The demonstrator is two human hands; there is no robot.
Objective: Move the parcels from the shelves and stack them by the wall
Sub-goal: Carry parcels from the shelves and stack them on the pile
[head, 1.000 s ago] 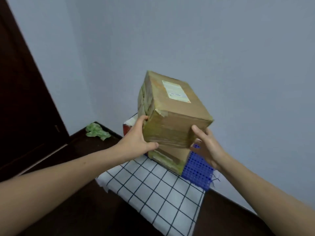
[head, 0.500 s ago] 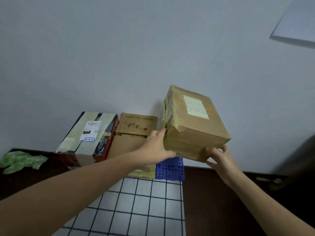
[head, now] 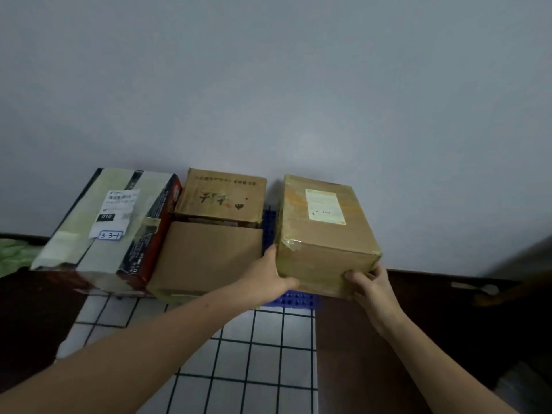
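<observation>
Your left hand [head: 268,279] and right hand [head: 370,286] grip one taped brown parcel [head: 325,234] at its near corners, over one blue crate [head: 294,300] by the wall [head: 268,85]. One labelled parcel [head: 110,222] and one open cardboard parcel [head: 212,252] stand left of it.

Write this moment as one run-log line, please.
phase: placing | left hand: holds left side of taped parcel | right hand: holds its front-right corner | position: over blue crate, beside open carton | release: not yet
</observation>
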